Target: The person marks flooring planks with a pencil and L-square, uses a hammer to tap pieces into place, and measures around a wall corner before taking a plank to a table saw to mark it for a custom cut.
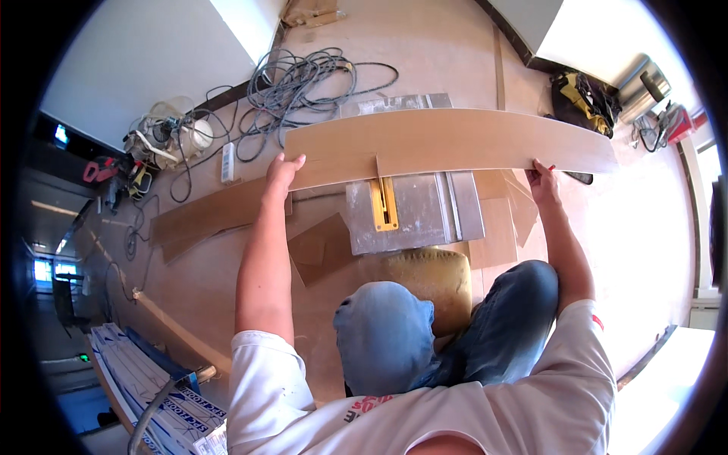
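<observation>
A long light-brown plank (pixel 455 140) lies crosswise over a small metal saw table (pixel 413 212) with a yellow slotted insert (pixel 384 205). A short slit runs into the plank's near edge, in line with the insert. My left hand (pixel 283 173) grips the plank near its left end, thumb along the near edge. My right hand (pixel 543 182) is closed on the near edge toward the right end, its fingertips on top. Something small and red shows by those fingers, too small to name. The blade cannot be made out.
Offcut boards (pixel 220 216) lie left of the saw, with more brown pieces (pixel 497 231) to its right. Coiled dark cable (pixel 303 91) covers floor beyond. A power strip (pixel 227 163), a tool bag (pixel 582 102), a metal cylinder (pixel 643 83) and stacked cartons (pixel 159 394) stand around.
</observation>
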Demonstrator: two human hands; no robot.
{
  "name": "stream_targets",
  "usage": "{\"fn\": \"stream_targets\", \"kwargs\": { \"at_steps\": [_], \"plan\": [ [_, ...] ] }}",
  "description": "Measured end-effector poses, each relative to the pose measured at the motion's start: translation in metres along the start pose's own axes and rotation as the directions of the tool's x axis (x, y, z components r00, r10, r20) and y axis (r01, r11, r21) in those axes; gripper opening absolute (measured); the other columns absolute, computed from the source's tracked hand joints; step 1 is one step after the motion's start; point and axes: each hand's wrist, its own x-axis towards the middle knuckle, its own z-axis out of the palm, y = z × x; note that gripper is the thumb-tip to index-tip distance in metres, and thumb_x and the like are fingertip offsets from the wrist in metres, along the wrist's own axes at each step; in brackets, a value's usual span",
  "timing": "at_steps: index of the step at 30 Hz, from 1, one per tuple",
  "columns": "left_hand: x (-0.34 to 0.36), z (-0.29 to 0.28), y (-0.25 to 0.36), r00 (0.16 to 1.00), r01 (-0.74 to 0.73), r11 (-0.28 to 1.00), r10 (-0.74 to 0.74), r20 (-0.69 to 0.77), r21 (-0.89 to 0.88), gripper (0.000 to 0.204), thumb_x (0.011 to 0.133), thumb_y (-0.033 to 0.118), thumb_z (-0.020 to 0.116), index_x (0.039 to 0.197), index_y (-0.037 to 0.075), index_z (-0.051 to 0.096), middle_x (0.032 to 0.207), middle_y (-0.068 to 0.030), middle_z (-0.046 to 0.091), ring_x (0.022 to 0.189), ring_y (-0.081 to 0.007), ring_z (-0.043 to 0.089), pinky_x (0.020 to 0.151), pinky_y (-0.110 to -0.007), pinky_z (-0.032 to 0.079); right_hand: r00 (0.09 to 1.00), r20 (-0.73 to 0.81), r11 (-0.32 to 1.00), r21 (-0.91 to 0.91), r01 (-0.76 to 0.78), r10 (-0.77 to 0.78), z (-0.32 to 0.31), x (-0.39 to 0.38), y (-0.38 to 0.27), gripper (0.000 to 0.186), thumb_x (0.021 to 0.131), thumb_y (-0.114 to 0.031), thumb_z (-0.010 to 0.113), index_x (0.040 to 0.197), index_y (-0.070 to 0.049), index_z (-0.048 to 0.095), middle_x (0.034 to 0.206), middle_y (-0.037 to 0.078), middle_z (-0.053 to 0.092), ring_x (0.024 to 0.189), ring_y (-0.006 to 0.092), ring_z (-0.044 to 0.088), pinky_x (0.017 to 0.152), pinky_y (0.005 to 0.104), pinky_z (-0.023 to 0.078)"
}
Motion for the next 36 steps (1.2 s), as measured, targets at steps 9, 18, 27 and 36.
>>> {"fn": "stream_targets", "kwargs": {
  "at_steps": [9,18,27,36],
  "plan": [
    [-0.041,-0.110,0.088,0.888,-0.006,0.903,-0.193,0.417,0.430,0.072,0.082,0.058,0.077,0.101,-0.011,0.072,0.086,-0.0141,0.072,0.082,-0.0238,0.066,0.078,-0.038,0.051,0.991,0.056,0.988,-0.088,0.126,-0.121,0.042,-0.049,-0.068,0.014,0.094,0.000,0.062,0.108,0.002,0.062,0.103,0.012,0.070,0.094,0.0229,0.071,0.084,0.0336,0.063],
    [-0.111,-0.188,0.098,0.749,-0.569,0.639,0.143,0.647,0.518,0.074,0.085,0.053,0.078,0.132,0.001,0.057,0.121,-0.0167,0.065,0.112,-0.0255,0.061,0.098,-0.038,0.048,0.970,0.242,0.981,-0.195,0.012,0.036,0.148,-0.127,-0.070,0.018,0.093,-0.001,0.061,0.110,0.007,0.063,0.104,0.015,0.070,0.094,0.0259,0.071,0.082,0.0351,0.064],
    [-0.269,-0.226,0.049,0.807,0.113,0.992,-0.122,0.578,0.052,0.029,0.095,0.029,0.075,0.093,0.007,0.056,0.084,0.0005,0.065,0.077,-0.0058,0.057,0.068,-0.025,0.048,0.953,0.217,0.943,-0.300,-0.141,0.212,0.227,-0.088,0.018,0.019,0.094,-0.005,0.060,0.106,0.009,0.063,0.104,0.019,0.069,0.096,0.0313,0.072,0.087,0.0406,0.063],
    [-0.320,-0.225,0.056,0.911,0.149,0.988,-0.153,0.383,0.042,0.020,0.095,0.017,0.074,0.094,0.008,0.056,0.085,0.0008,0.064,0.079,-0.0055,0.057,0.071,-0.023,0.047,0.950,0.229,0.832,-0.551,-0.055,0.214,0.275,-0.089,0.097,0.023,0.094,-0.011,0.065,0.092,0.012,0.065,0.082,0.017,0.070,0.065,0.0272,0.072,0.057,0.0371,0.064]
  ]
}}
